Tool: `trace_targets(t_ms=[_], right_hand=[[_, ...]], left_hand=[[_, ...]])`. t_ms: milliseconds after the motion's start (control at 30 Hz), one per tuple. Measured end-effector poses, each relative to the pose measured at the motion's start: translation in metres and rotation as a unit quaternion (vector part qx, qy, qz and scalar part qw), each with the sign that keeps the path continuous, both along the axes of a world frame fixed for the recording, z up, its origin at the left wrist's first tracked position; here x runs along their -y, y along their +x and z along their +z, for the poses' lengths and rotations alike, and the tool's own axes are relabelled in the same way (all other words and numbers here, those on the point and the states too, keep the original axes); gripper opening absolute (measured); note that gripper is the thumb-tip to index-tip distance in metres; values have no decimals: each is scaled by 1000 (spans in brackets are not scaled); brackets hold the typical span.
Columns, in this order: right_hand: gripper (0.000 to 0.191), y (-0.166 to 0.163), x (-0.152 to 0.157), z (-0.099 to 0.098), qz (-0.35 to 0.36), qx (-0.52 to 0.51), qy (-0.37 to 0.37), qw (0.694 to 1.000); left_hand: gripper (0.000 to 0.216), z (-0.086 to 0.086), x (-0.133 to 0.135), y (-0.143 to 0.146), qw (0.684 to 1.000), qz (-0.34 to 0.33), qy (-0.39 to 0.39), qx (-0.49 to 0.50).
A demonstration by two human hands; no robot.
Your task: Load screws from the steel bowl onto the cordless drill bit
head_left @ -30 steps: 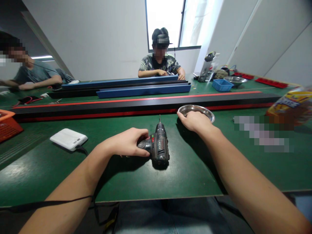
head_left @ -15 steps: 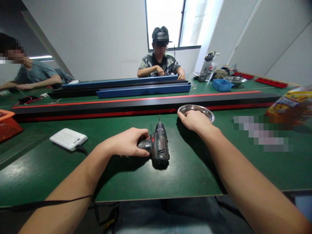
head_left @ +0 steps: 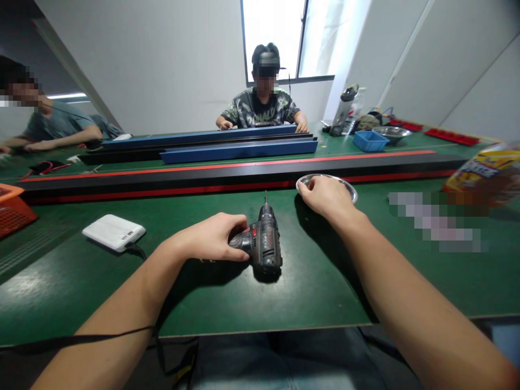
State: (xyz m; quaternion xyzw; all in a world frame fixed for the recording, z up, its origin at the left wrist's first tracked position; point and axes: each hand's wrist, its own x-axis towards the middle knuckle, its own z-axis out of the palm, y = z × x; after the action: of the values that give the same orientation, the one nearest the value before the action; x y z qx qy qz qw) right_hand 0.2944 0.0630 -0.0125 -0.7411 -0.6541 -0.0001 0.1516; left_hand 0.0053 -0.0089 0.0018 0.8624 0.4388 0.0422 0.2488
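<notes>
A dark cordless drill (head_left: 267, 246) lies on its side on the green table, its thin bit pointing away from me. My left hand (head_left: 217, 238) is closed around the drill's handle from the left. To the right of the bit, a shallow round metal bowl (head_left: 352, 194) sits against the long black bar. My right hand (head_left: 327, 195) reaches over the bowl's near rim with fingers curled down inside it. The fingertips are hidden, and so is anything they pinch in the bowl.
A long black bar with red edges (head_left: 195, 176) crosses the table; blue rails (head_left: 239, 151) lie beyond. A white power bank (head_left: 114, 232) and an orange basket (head_left: 14, 211) are at left, a yellow snack bag (head_left: 485, 173) at right. A co-worker (head_left: 266, 105) sits opposite, another at far left.
My right hand has shifted slightly in the bowl, with its thumb drawn in from the rim. My left hand and the drill stay put. The co-worker opposite has moved one arm outward.
</notes>
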Motion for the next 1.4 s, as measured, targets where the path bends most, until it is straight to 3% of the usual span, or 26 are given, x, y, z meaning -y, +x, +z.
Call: trace_targets(t_ms=[267, 467, 900, 1033, 1267, 1400], right_hand=[[29, 5, -4, -7, 17, 13, 48, 999], [28, 8, -6, -11, 45, 19, 90, 995], [33, 10, -8, -14, 57, -20, 107, 992], [36, 11, -9, -13, 64, -12, 77, 995], [35, 3, -1, -7, 71, 7, -55, 996], [49, 1, 0, -8, 69, 4, -56, 996]], left_hand=[[39, -2, 0, -1, 1000, -4, -7, 10], [40, -1, 0, -1, 1000, -1, -5, 4], [39, -3, 0, -1, 1000, 2, 3, 2], [39, -2, 0, 0, 1000, 4, 3, -3], [40, -2, 0, -1, 1000, 3, 4, -1], [40, -1, 0, -1, 1000, 2, 2, -1]])
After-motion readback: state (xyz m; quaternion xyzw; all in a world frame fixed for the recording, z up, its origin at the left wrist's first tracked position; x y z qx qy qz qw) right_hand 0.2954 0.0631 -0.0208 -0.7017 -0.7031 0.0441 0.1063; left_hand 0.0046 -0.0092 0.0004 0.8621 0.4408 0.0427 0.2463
